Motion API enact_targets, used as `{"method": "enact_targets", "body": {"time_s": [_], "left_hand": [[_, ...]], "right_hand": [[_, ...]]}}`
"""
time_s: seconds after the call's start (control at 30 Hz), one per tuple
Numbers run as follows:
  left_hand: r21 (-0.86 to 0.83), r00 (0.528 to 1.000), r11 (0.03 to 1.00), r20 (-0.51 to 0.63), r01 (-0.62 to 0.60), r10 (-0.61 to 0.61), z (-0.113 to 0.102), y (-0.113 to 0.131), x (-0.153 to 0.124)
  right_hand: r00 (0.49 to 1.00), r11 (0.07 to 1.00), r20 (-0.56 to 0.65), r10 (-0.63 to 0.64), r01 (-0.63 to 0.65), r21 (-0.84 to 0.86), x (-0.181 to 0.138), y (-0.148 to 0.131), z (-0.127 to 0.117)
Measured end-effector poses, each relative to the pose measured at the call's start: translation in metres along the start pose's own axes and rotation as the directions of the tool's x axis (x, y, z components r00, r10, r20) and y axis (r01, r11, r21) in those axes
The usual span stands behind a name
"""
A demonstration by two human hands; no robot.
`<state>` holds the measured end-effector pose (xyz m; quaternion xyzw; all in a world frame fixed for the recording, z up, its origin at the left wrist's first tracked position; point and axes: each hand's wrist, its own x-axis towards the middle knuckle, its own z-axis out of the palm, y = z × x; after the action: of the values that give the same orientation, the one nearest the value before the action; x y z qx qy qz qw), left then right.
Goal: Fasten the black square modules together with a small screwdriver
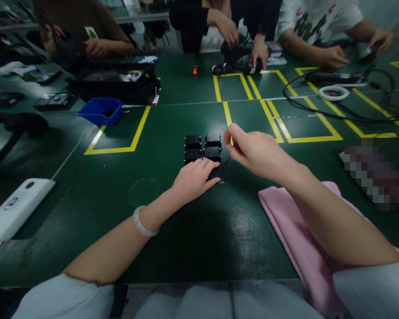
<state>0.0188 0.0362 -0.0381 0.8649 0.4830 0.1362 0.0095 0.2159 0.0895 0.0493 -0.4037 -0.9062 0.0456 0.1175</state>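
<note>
Several black rectangular blocks [213, 153] stand in two columns on the green table, with small shiny points along their sides. My left hand [196, 179] lies over the near blocks, its thumb and fingers closed around the nearest block [217, 172] of the right column. My right hand [256, 150] is just right of the blocks, its fingers pinched on a small screwdriver [228, 161]. A bit of yellow shows between those fingers. The thin dark shaft slants down to the right side of the nearest block. My fingers hide most of the handle, and my left hand covers part of the near row.
A pink cloth [282, 212] lies under my right forearm. At left are a white device [18, 208] and a blue bin [101, 110]; a black crate [116, 84] stands behind. Black cables [346, 116] loop at right. Across the table, several people handle dark items.
</note>
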Motion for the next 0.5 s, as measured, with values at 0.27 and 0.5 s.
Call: {"method": "enact_targets", "body": {"time_s": [0.27, 0.5], "left_hand": [[0.01, 1.0, 1.0, 0.009, 0.006, -0.006, -0.0006, 0.0004, 0.0006], [0.004, 1.0, 1.0, 0.012, 0.007, -0.007, -0.0016, 0.0005, 0.0003]], "right_hand": [[1.0, 1.0, -0.016, 0.003, -0.003, -0.01, 0.0002, -0.0013, 0.0009], [1.0, 1.0, -0.013, 0.003, -0.003, 0.017, -0.0001, 0.0017, 0.0003]]}}
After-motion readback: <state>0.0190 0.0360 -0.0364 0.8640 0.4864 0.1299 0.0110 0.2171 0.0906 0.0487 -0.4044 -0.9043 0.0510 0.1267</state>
